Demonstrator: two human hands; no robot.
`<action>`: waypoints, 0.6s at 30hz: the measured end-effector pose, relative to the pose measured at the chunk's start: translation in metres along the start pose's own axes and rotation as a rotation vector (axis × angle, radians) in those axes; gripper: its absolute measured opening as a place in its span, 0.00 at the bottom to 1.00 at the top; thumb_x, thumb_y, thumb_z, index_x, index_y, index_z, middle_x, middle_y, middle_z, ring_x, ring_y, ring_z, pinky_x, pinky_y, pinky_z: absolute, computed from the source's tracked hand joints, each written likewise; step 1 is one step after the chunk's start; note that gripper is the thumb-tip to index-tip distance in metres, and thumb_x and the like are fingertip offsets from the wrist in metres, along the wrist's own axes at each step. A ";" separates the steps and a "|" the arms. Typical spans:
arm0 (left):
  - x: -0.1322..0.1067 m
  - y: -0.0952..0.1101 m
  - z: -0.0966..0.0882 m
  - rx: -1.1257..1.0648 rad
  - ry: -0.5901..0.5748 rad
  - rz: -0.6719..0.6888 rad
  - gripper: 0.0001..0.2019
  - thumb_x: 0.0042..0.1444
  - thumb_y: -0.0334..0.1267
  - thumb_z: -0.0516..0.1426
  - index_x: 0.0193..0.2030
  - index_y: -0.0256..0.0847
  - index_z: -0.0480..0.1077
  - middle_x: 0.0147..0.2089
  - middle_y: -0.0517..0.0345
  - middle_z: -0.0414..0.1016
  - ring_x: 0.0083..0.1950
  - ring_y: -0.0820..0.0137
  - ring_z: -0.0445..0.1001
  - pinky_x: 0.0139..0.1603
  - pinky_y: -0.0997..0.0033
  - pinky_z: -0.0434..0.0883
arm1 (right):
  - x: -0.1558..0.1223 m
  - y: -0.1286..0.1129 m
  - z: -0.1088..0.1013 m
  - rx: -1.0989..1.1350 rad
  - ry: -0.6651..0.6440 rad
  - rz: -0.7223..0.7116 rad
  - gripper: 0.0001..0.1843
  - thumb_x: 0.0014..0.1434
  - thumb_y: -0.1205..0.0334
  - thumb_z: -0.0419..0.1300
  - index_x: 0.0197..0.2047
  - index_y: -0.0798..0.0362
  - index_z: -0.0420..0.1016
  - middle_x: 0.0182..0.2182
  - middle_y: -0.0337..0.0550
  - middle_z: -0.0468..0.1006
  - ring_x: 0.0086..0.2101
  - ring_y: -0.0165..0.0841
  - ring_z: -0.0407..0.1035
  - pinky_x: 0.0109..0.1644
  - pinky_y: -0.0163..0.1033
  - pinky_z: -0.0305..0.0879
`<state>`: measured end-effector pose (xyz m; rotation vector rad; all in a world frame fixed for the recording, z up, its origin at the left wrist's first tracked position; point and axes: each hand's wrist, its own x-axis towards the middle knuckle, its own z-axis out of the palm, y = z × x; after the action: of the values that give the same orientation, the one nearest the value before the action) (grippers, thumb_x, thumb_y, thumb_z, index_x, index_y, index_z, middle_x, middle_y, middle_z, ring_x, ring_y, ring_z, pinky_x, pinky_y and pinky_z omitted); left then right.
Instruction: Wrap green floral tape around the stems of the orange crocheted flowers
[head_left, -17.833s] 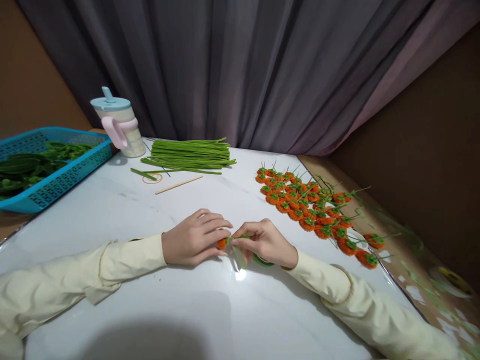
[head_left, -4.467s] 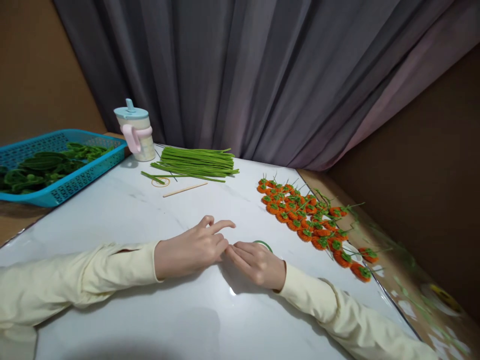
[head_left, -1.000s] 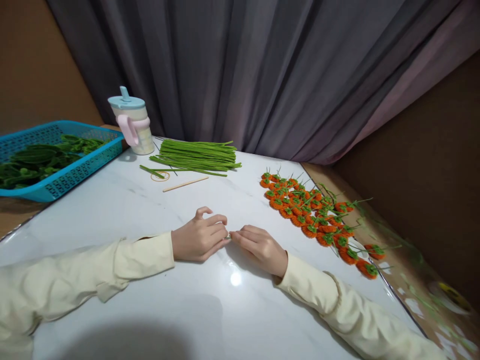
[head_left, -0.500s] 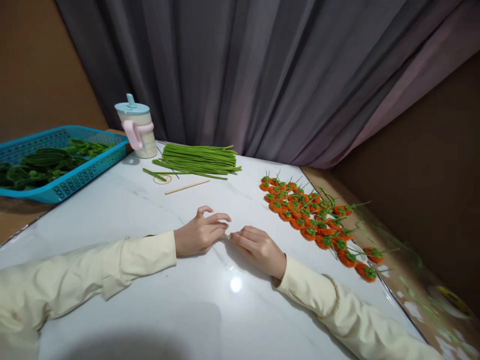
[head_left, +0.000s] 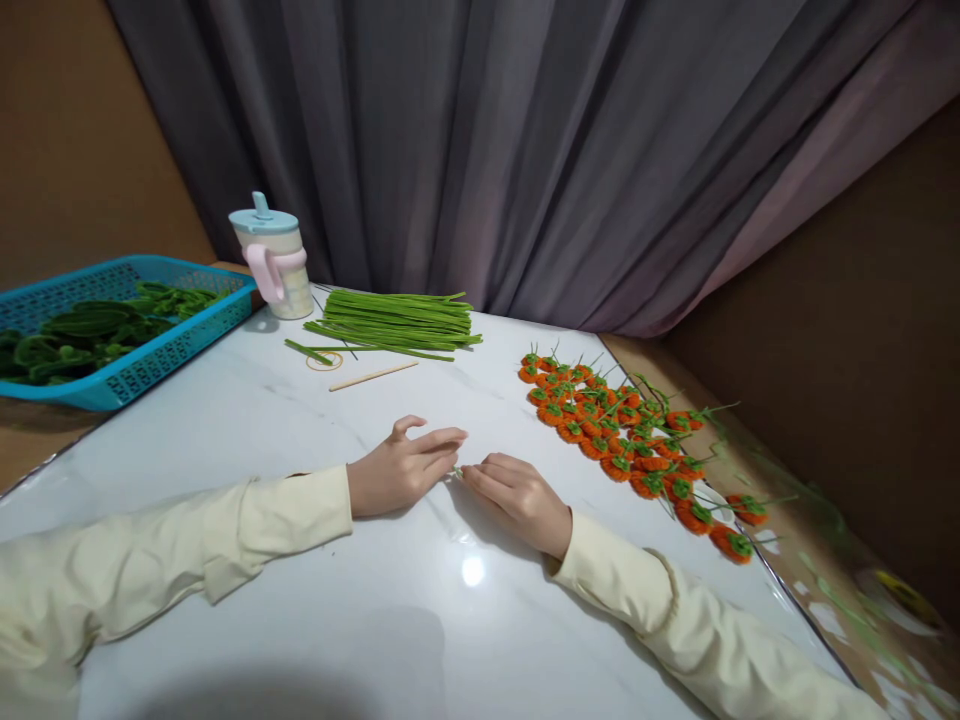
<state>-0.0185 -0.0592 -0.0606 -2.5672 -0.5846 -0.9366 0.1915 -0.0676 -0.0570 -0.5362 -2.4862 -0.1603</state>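
Observation:
Both hands rest on the white table (head_left: 300, 620), fingertips meeting near its middle. My left hand (head_left: 397, 468) has its fingers bent together and pinches a small green piece at the tips. My right hand (head_left: 517, 497) lies knuckles up, fingers closed over the same piece; what is under it is hidden. To the right lie several orange pipe-cleaner fruits (head_left: 622, 440) with green tops and thin stems. A bundle of green pipe cleaners (head_left: 394, 320) lies at the back.
A blue basket (head_left: 161, 350) with green pipe-cleaner leaves sits at the left edge. A lidded cup (head_left: 274, 255) with a pink handle stands beside it. A wooden stick (head_left: 373, 376) and a rubber band (head_left: 324, 361) lie near the bundle. A grey curtain hangs behind.
The orange fruit held long ago is out of my hands. Over the last second the fingers shifted slightly; my left index finger stretched out a little. Hands stay together.

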 end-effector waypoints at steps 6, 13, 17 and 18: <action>0.001 0.002 -0.003 -0.034 0.031 0.008 0.12 0.63 0.23 0.45 0.34 0.38 0.65 0.31 0.63 0.78 0.49 0.73 0.73 0.52 0.65 0.50 | 0.001 -0.001 0.000 -0.011 -0.005 -0.048 0.09 0.65 0.71 0.49 0.38 0.60 0.69 0.24 0.45 0.73 0.26 0.31 0.62 0.30 0.35 0.60; 0.002 0.003 -0.004 0.065 0.111 0.112 0.15 0.63 0.21 0.45 0.30 0.36 0.66 0.29 0.60 0.78 0.45 0.75 0.74 0.54 0.67 0.52 | 0.001 -0.001 0.001 -0.001 0.023 -0.051 0.10 0.67 0.70 0.46 0.39 0.60 0.68 0.25 0.45 0.73 0.26 0.31 0.63 0.31 0.35 0.60; 0.002 0.003 -0.004 0.129 0.108 0.139 0.16 0.62 0.21 0.44 0.29 0.37 0.67 0.30 0.59 0.78 0.45 0.76 0.74 0.55 0.68 0.52 | 0.001 -0.001 0.000 -0.002 0.019 -0.084 0.10 0.66 0.72 0.46 0.42 0.60 0.67 0.25 0.46 0.73 0.27 0.32 0.63 0.31 0.35 0.61; 0.003 0.002 -0.004 0.139 0.104 0.140 0.16 0.62 0.21 0.45 0.28 0.37 0.67 0.30 0.59 0.78 0.45 0.77 0.74 0.56 0.68 0.51 | 0.001 -0.001 0.000 -0.006 0.018 -0.091 0.10 0.66 0.73 0.46 0.42 0.61 0.67 0.25 0.46 0.73 0.26 0.32 0.63 0.31 0.35 0.61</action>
<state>-0.0174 -0.0623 -0.0565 -2.3864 -0.4195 -0.9404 0.1903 -0.0679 -0.0567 -0.4221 -2.4947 -0.2067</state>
